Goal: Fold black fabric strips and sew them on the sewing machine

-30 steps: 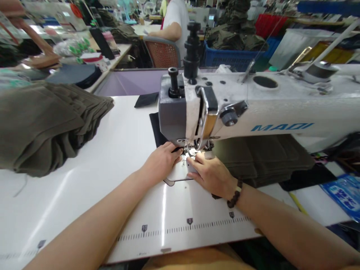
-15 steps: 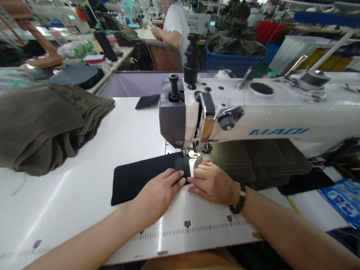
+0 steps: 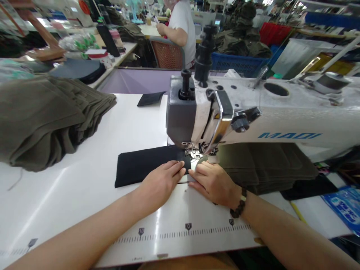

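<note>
A folded strip of black fabric lies flat on the white machine table, its right end just below the presser foot of the sewing machine. My left hand rests on that right end with its fingers stretched out flat. Beside it, my right hand is half curled, thumb and fingertips touching the fabric's right edge. Its palm side is hidden, and a small dark bit shows under it. A brown bead bracelet circles my right wrist.
A stack of olive-brown fabric pieces covers the table's left; more pieces lie under the machine arm. A small black piece is near the back edge. Behind, a person sits near a blue crate. A blue packet lies right.
The black fabric has shifted slightly away from me under both hands, its near edge now higher on the table. The whole view has also tilted a little.
</note>
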Motion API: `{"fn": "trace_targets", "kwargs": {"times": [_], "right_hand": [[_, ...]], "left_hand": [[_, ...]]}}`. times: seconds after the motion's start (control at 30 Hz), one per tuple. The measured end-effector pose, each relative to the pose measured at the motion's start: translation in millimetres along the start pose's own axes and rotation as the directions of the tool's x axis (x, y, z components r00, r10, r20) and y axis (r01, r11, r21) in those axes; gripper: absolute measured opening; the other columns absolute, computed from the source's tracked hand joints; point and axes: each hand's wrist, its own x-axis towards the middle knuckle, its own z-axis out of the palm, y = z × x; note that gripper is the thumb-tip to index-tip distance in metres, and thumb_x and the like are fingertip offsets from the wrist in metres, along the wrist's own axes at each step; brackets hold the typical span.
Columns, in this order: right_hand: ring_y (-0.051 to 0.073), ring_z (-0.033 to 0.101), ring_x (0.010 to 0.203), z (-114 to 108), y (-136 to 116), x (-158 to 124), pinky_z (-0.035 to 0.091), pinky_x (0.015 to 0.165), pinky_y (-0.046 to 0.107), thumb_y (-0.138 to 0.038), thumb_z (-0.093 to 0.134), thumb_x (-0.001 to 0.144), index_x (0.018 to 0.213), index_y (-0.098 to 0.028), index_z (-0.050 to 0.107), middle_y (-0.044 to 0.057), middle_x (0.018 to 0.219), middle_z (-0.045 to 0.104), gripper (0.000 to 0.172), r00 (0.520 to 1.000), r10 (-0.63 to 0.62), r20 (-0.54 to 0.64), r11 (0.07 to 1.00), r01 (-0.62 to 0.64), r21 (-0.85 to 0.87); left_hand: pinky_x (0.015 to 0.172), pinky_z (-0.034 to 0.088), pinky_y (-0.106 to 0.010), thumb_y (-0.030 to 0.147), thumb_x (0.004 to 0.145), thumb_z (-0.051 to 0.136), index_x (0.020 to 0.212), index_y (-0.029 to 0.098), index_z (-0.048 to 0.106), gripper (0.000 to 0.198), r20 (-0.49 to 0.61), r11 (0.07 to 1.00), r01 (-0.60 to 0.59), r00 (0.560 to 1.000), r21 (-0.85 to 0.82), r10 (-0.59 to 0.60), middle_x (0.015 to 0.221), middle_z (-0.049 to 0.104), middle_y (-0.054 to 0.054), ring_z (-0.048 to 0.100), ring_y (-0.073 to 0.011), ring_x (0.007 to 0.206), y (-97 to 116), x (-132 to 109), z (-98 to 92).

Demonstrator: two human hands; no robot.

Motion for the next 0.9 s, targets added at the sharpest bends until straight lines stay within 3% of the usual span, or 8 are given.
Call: {"fn": "trace_targets", "kwargs": {"times": [0.27, 0.47, 0.63, 0.8, 0.87, 0.9], "right_hand": [[0.018, 0.05, 0.078, 0, -5, 5, 0.032, 0.063, 0.03, -0.032, 0.052, 0.084, 0.113, -0.013, 0.052, 0.007, 0.088, 0.059, 0.035, 0.977, 0.19, 0.097, 0.98, -0.184, -0.075], [0.02, 0.051, 0.08, -2, -6, 8, 0.033, 0.064, 0.031, -0.032, 0.054, 0.083, 0.113, -0.013, 0.05, 0.008, 0.09, 0.058, 0.035, 0.968, 0.214, 0.128, 0.975, -0.205, -0.079], [0.02, 0.051, 0.079, -6, -10, 10, 0.035, 0.067, 0.032, -0.03, 0.056, 0.082, 0.109, -0.015, 0.052, 0.006, 0.088, 0.059, 0.031, 0.959, 0.254, 0.124, 0.967, -0.249, -0.057], [0.02, 0.054, 0.08, 22, -6, 3, 0.038, 0.07, 0.031, -0.031, 0.065, 0.072, 0.11, -0.02, 0.052, 0.003, 0.093, 0.062, 0.042, 0.961, 0.266, -0.071, 0.959, -0.272, -0.08], [0.02, 0.055, 0.069, 39, 5, 4, 0.04, 0.062, 0.03, -0.039, 0.067, 0.067, 0.103, -0.02, 0.055, 0.002, 0.083, 0.063, 0.042, 0.969, 0.117, -0.219, 0.978, -0.15, -0.142], [0.018, 0.055, 0.064, 45, 10, 5, 0.04, 0.056, 0.029, -0.035, 0.065, 0.07, 0.098, -0.021, 0.057, 0.001, 0.076, 0.063, 0.032, 0.958, 0.075, -0.277, 0.974, -0.13, -0.186]], "left_hand": [[0.093, 0.038, -0.03, 0.012, 0.081, 0.047, 0.107, 0.004, 0.054, 0.028, 0.047, 0.996, 0.029, 0.999, -0.083, -0.025, 0.11, 0.056, -0.014, 0.048, -0.0211, 0.105, -17, 14, -2.8], [0.093, 0.039, -0.031, 0.012, 0.083, 0.044, 0.104, 0.008, 0.055, 0.024, 0.072, 0.988, 0.088, 0.994, -0.129, -0.08, 0.105, 0.057, -0.011, 0.05, -0.0197, 0.103, -28, 25, -1.1], [0.089, 0.041, -0.032, 0.006, 0.08, 0.046, 0.091, 0.009, 0.061, 0.019, 0.052, 0.977, 0.14, 0.99, -0.16, -0.133, 0.094, 0.061, -0.01, 0.055, -0.0197, 0.093, -33, 32, 1.8], [0.094, 0.039, -0.03, 0.001, 0.075, 0.049, 0.103, 0.013, 0.058, 0.032, -0.028, 0.94, 0.244, 0.966, -0.237, -0.258, 0.105, 0.061, -0.006, 0.053, -0.0178, 0.099, -32, 32, 15.4], [0.096, 0.036, -0.028, 0.0, 0.072, 0.051, 0.103, 0.017, 0.058, 0.036, -0.076, 0.935, 0.252, 0.957, -0.249, -0.278, 0.103, 0.062, -0.004, 0.051, -0.0168, 0.104, -34, 32, 22.8], [0.097, 0.036, -0.028, 0.0, 0.071, 0.053, 0.103, 0.018, 0.058, 0.037, -0.09, 0.937, 0.246, 0.957, -0.248, -0.275, 0.102, 0.062, -0.003, 0.049, -0.0169, 0.106, -35, 33, 26.0]]}}
